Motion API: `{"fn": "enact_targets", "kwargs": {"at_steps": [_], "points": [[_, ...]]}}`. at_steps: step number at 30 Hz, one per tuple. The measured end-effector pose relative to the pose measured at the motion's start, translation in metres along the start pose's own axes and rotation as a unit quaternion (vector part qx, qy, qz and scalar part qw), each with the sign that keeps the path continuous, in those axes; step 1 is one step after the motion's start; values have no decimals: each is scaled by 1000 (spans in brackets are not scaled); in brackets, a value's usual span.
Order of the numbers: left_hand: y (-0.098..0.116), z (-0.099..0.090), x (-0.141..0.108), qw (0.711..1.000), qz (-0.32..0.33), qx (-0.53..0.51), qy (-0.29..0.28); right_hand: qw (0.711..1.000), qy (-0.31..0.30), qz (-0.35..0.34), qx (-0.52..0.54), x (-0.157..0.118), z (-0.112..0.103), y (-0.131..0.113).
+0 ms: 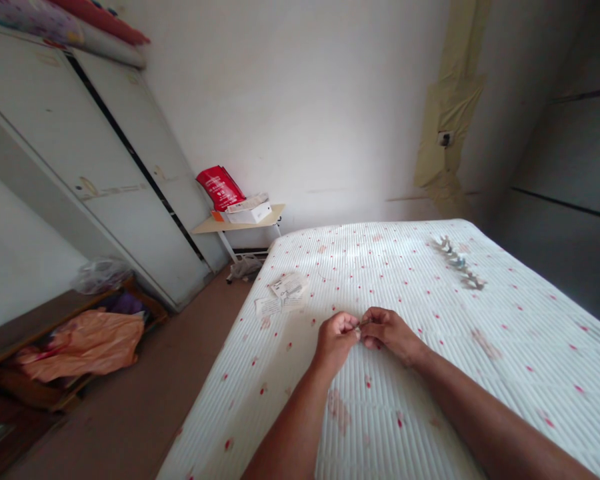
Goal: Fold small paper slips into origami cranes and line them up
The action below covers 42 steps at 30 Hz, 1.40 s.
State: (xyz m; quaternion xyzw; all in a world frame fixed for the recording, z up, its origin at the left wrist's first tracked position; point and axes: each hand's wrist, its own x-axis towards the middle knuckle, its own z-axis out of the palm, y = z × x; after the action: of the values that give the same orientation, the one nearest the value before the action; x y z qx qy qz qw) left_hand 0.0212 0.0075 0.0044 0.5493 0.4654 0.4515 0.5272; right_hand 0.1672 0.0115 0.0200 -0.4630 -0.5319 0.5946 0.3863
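Note:
Both hands meet fingertip to fingertip over the middle of a white bed cover (360,413) with small red prints. My left hand (336,339) is closed in a pinch, and my right hand (390,333) pinches from the other side. Between the fingertips is something small and thin, mostly hidden by the fingers and too small to name. Left of my hands, printed papers (287,288) lie flat on the cover. Toward the far right of the bed, a row of small greyish objects (459,263) lies on the cover; they are too blurred to name.
Beyond the bed's left corner stands a small table (207,225) with a red bag (221,188) and a white box (250,212). Cabinets (125,167) line the left wall. An orange plastic bag (90,343) lies low at left. A socket (445,139) is on the far wall.

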Motion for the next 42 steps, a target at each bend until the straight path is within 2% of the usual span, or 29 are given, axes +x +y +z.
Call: {"fn": "enact_targets", "kwargs": {"at_steps": [4, 9, 16, 19, 24, 29, 32, 34, 38, 42], "points": [[0, -3, -1, 1000, 9, 17, -13, 996, -35, -19, -74, 0, -7, -2], [1, -5, -4, 994, 53, 87, -32, 990, -53, -16, -127, 0, -16, -5], [12, -7, -4, 997, 26, -36, -64, 998, -52, -6, -16, 2, -15, -6], [11, -9, -3, 997, 0, -46, -68, 998, -58, -10, 4, 4, -15, -1], [3, -11, 0, 998, -38, 41, -31, 997, -66, -24, -14, 3, -17, 0], [1, -11, 1, 992, -13, 122, -9, 989, -57, -51, -123, 3, -17, -1], [0, -7, 0, 982, 5, 190, -4, 969, -28, -87, -228, 6, -18, 3], [1, -4, -2, 967, 22, 253, 16, 943, 2, -88, -320, 9, -19, 6], [2, 4, -5, 937, 41, 338, 81, 874, 56, -52, -480, 11, -16, 6], [4, 8, -6, 916, 4, 386, 105, 843, 82, -8, -531, 10, -9, 5]]}}
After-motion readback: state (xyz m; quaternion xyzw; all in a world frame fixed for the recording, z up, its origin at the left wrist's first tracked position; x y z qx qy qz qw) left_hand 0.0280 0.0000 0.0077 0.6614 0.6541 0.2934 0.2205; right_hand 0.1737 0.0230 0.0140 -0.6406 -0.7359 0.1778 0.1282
